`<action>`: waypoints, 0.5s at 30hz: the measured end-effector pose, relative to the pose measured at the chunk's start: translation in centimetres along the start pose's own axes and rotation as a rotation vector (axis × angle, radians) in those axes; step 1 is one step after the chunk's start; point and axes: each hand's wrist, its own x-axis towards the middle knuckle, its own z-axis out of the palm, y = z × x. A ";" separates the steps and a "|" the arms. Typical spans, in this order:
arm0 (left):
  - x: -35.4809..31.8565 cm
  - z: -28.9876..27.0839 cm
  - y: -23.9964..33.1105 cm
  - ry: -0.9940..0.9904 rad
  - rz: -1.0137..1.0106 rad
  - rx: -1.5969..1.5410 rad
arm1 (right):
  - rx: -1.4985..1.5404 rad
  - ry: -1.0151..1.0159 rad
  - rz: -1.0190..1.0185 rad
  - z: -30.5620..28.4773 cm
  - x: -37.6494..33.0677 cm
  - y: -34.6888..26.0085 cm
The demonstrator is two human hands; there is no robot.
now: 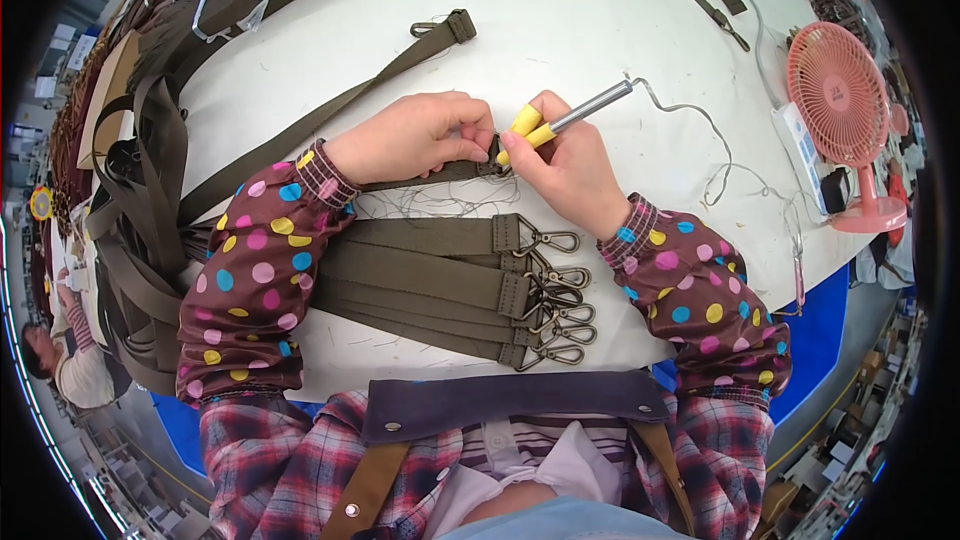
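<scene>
Head view looks down on a white table (600, 30). Her left hand (415, 135) pinches the end of an olive webbing strap (420, 178) at the table's middle. Her right hand (565, 165) grips a yellow-handled heat tool (560, 120) pen-fashion, tip at the strap end. Finished straps with snap hooks (450, 285) lie nearer her. A pink fan (845, 100) stands right, a white labelled box (800, 155) beside it.

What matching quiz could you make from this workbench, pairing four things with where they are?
Things:
1. fan
2. pen tool
3. finished straps
4. loose strap pile

Places:
A. between the forearms, near the body
B. at the table's right edge
C. draped over the table's left side
D. in the right hand

Pairs: 1-B, 2-D, 3-A, 4-C
</scene>
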 end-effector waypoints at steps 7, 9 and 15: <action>0.0 0.3 -0.8 0.073 0.139 0.097 | -0.025 0.025 -0.058 0.1 0.2 0.4; 0.0 0.3 -0.4 0.075 0.073 0.114 | -0.022 0.026 -0.061 0.1 0.2 0.4; 0.1 0.5 -1.1 0.103 0.132 0.138 | -0.031 0.026 -0.073 0.1 0.3 0.4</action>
